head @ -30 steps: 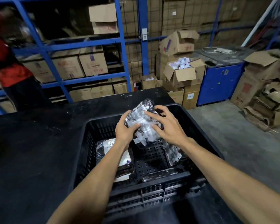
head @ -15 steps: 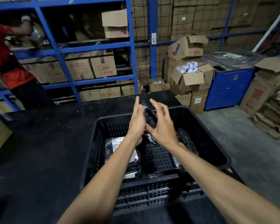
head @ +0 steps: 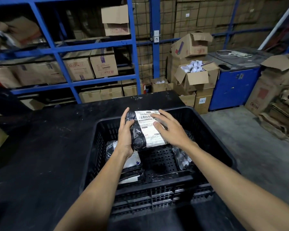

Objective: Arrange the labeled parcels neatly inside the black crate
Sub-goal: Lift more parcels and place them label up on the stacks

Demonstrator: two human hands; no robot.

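The black parcel [head: 141, 130] with its white label [head: 148, 129] facing up is held above the black crate [head: 212, 135]. The left hand [head: 126, 134] grips its left edge, fingers curled around. The right hand [head: 169, 130] lies flat and open on the label. Below the left wrist another parcel [head: 132, 161] lies in the crate, and one more [head: 182, 155] under the right wrist.

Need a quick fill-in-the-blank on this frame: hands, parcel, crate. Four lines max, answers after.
1. The black plastic-wrapped parcel with the white shipping label is gripped along its side by the ____ hand.
2. The right hand rests flat on the parcel's ____.
3. The parcel is held above the black perforated plastic ____.
4. The crate sits on a ____ tabletop.

Answers: left; label; crate; black
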